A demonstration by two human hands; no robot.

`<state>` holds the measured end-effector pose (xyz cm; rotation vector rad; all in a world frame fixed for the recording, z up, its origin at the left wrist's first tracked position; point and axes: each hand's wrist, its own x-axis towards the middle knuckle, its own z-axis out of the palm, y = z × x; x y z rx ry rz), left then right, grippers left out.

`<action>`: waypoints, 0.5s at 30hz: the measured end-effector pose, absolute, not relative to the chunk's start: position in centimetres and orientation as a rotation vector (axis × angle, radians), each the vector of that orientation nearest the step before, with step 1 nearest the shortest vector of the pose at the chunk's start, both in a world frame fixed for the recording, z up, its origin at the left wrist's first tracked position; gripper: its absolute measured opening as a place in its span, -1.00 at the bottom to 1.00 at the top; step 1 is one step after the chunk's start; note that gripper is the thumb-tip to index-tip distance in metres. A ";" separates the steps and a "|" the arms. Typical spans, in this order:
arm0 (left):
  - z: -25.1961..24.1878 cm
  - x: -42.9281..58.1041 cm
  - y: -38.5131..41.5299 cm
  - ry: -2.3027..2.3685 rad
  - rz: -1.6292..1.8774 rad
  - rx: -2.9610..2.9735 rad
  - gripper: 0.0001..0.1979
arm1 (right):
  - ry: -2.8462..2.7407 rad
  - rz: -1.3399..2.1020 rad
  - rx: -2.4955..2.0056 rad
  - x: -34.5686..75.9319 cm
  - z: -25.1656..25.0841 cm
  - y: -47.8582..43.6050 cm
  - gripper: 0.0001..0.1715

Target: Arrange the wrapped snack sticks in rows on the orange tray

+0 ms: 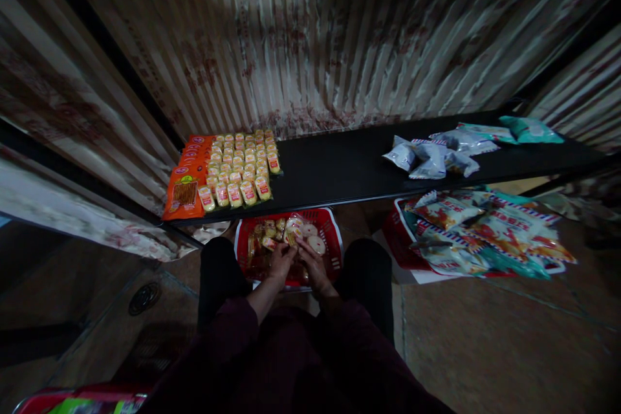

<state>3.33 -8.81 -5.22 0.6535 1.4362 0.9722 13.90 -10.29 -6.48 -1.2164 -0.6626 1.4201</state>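
Both of my hands reach down into a red plastic basket (331, 233) on the floor between my knees. The basket holds several small wrapped snack packs (310, 236). My left hand (281, 262) has its fingers curled round small packs near the basket's middle. My right hand (312, 263) lies close beside it, fingers bent over the same pile. What exactly each hand grips is too dark and small to make out.
A black shelf (349, 168) runs across in front of me. Rows of small yellow packs (240, 171) and orange packets (187, 184) fill its left end, silver and teal bags (439, 154) its right. A second basket of large colourful bags (485, 233) stands on the floor right.
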 end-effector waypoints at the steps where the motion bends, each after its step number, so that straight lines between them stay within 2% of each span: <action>1: -5.2 3.3 -8.8 1.439 0.972 0.642 -0.77 | -0.669 1.435 -1.219 13.9 -6.6 -10.3 -0.45; 15: -4.7 3.0 -8.7 1.392 0.992 0.438 -0.80 | -0.600 1.442 -1.260 13.7 -7.3 -10.3 -0.36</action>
